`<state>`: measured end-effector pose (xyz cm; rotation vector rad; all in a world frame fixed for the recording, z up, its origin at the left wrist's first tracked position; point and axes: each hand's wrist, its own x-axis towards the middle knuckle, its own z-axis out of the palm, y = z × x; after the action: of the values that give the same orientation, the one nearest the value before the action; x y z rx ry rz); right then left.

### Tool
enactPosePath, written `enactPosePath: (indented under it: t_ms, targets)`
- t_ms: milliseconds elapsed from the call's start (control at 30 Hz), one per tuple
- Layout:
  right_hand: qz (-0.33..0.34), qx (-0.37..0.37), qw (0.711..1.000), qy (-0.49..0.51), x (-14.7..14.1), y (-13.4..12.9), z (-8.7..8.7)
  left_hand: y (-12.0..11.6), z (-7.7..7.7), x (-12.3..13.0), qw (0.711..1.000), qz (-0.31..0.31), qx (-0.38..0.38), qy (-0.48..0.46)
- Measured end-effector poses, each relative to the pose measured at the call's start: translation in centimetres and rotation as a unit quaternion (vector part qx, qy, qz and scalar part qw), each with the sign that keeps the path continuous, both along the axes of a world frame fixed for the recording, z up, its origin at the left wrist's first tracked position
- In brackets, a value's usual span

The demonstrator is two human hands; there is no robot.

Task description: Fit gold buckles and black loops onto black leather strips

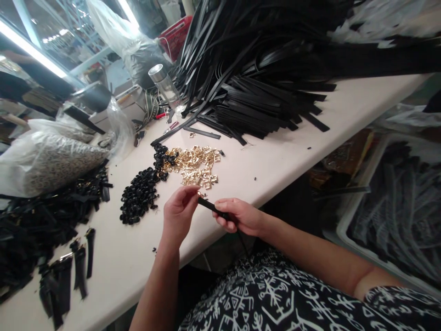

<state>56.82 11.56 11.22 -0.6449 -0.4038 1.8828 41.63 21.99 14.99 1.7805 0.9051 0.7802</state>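
Observation:
Between my two hands stretches a narrow black strap, held just above the table's near edge. My right hand is closed around it, thumb on top, and the strap's tail hangs below. At the strap's other end, my left hand pinches with thumb and fingers, where a small gold buckle shows at the fingertips; the fingers partly hide it. Just beyond lies a pile of gold buckles. Left of that sits a heap of small black loops, spilling up against the buckles.
Black straps form a big stack at the back. A clear bottle stands beside it. Finished-looking strap pieces with gold hardware lie left, near a plastic bag of metal rings. A white bin stands at right.

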Motion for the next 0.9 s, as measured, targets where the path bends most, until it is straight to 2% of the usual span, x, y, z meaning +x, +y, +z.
enactPosePath:
  t_ms: [100, 267, 433, 500, 600, 700, 800, 900]
  targets:
    - [0.001, -0.018, 0.998, 0.06, -0.5, 0.2, -0.1, -0.7, -0.2, -0.2, 1.0, 0.003, 0.025, -0.016]
    - [-0.033, -0.047, 0.991, 0.12, -0.9, -0.2, 0.0, -2.0, -1.1, -0.1, 0.996, 0.029, 0.056, -0.062]
    - [-0.049, -0.03, 0.992, 0.111, -1.7, -0.4, 0.1, -2.9, -1.6, -0.1, 0.98, 0.059, 0.157, -0.105]
    - [-0.056, -0.015, 0.995, 0.078, -2.0, -0.4, 0.2, -3.4, -1.6, -0.2, 0.977, 0.075, 0.156, -0.128]
    - [-0.089, 0.023, 0.995, -0.03, -2.3, -0.2, 0.4, -4.2, -1.7, -0.3, 0.982, 0.086, 0.08, -0.148]
    - [-0.126, 0.071, 0.974, -0.174, -2.0, -0.1, 0.8, -4.7, -1.9, -0.2, 0.978, 0.093, -0.047, -0.183]
    - [-0.154, 0.126, 0.928, -0.314, -1.3, -0.2, 1.1, -4.5, -1.9, 0.0, 0.948, 0.112, -0.194, -0.225]
    - [-0.166, 0.174, 0.863, -0.445, -0.8, -0.4, 1.4, -4.2, -1.7, 0.0, 0.923, 0.119, -0.285, -0.229]
